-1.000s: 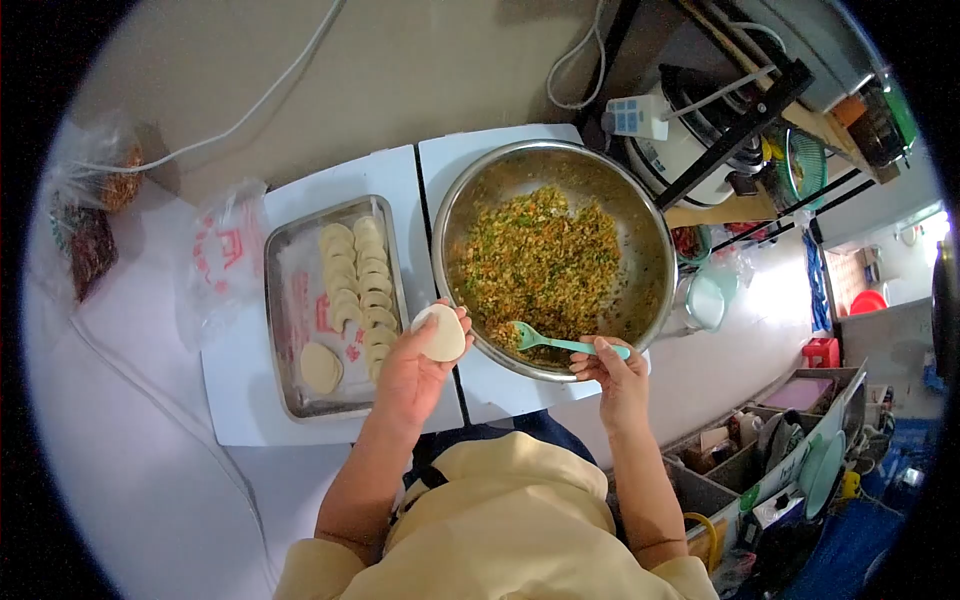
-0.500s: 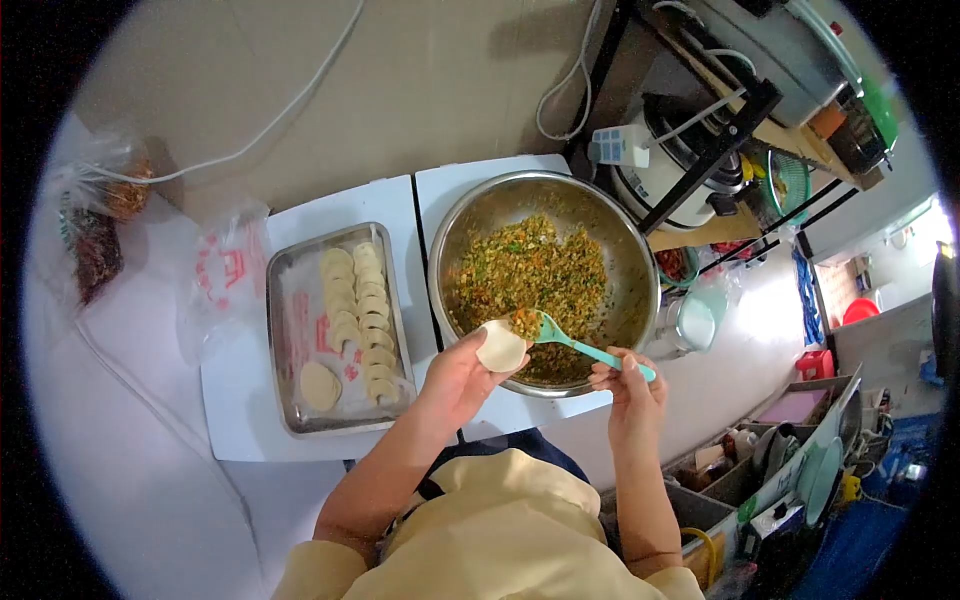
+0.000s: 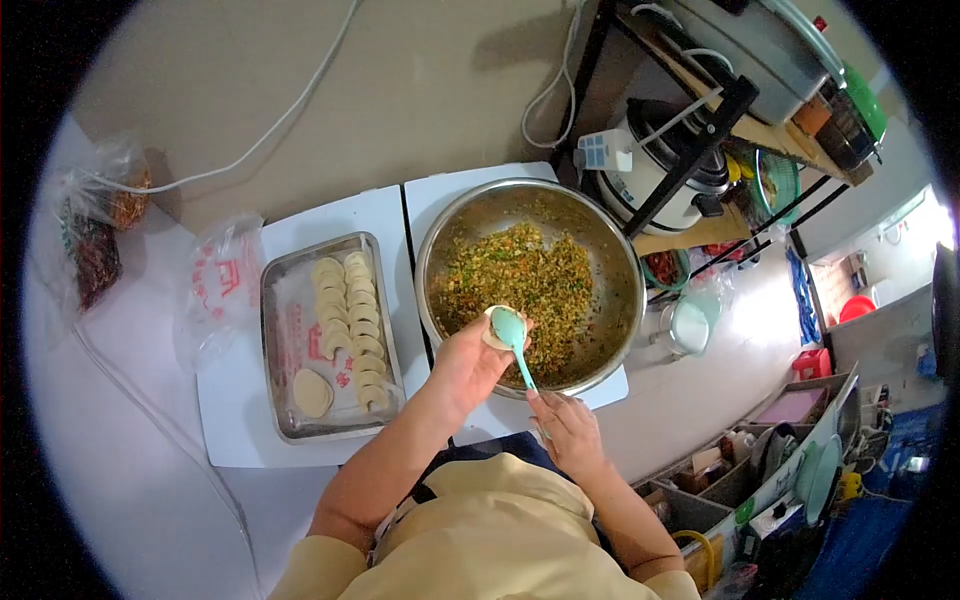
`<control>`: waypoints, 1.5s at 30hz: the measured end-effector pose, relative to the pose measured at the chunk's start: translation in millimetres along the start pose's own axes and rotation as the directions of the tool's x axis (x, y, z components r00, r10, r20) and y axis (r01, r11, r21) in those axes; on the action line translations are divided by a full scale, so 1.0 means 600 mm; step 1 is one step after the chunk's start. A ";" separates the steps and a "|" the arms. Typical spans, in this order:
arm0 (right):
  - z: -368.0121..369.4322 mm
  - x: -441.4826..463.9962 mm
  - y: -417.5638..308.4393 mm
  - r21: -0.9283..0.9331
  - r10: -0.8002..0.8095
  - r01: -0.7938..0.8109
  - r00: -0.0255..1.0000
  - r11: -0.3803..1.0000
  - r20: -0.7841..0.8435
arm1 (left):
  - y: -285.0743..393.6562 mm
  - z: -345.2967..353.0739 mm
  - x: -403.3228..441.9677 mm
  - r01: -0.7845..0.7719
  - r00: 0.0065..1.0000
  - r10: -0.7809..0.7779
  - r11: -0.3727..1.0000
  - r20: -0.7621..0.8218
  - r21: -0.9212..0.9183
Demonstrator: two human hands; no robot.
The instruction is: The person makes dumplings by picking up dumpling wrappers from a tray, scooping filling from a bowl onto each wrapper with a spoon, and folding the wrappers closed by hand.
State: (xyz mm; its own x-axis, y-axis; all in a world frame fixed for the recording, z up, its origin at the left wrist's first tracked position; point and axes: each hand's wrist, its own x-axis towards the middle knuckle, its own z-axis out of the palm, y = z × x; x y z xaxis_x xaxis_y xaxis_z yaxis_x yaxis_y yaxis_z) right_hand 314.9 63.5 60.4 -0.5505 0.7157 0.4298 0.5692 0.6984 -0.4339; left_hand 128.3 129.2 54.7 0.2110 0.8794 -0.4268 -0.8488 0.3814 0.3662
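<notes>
My left hand holds a round dumpling wrapper at the near rim of a large steel bowl. My right hand grips the handle of a turquoise spoon, whose bowl lies face down over the wrapper and hides most of it. Chopped vegetable filling spreads across the bottom of the bowl. To the left, a metal tray bears two rows of folded dumplings and a stack of flat wrappers.
A clear plastic bag with red print sits left of the tray. Behind the bowl at right, a shelf rack carries a cooker and pots. Boxes of kitchenware stand at lower right. A white cable runs along the wall.
The spoon has moved left, from beside the wrapper onto it, and turned over with its filling. My right hand has come left and lower, nearer my left hand.
</notes>
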 end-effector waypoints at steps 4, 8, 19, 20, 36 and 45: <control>-0.006 -0.011 0.008 -0.059 -0.036 0.038 0.998 0.998 0.044 | 0.009 0.003 0.000 0.022 0.999 -0.023 0.999 -0.039 -0.028; -0.022 -0.018 0.014 -0.054 -0.040 0.044 0.996 0.998 0.080 | 0.009 -0.004 0.004 0.004 1.000 -0.004 0.998 0.007 -0.057; -0.079 0.009 0.045 0.276 0.430 -0.396 0.900 0.876 -0.074 | 0.004 -0.012 -0.002 0.039 0.998 -0.035 0.997 0.059 -0.068; -0.076 0.011 0.051 0.133 0.333 -0.330 0.943 0.935 -0.006 | 0.004 -0.007 -0.005 0.045 0.997 -0.041 0.997 0.059 -0.065; -0.058 0.075 0.016 0.200 0.111 -0.052 0.948 0.978 -0.298 | 0.009 0.041 -0.056 0.205 0.947 -0.224 0.973 0.229 0.106; -0.049 0.084 0.008 0.255 0.124 -0.025 0.917 0.967 -0.380 | 0.004 0.076 -0.099 0.033 0.940 -0.179 0.894 0.289 0.447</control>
State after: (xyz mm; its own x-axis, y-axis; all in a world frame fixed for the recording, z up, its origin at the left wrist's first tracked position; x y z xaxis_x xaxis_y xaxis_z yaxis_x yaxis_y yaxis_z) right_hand 307.9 103.0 103.3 -0.2019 0.7406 0.6409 0.4083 0.6585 -0.6322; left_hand 135.7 90.9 118.8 0.4907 0.8410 -0.2280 -0.5347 0.4972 0.6833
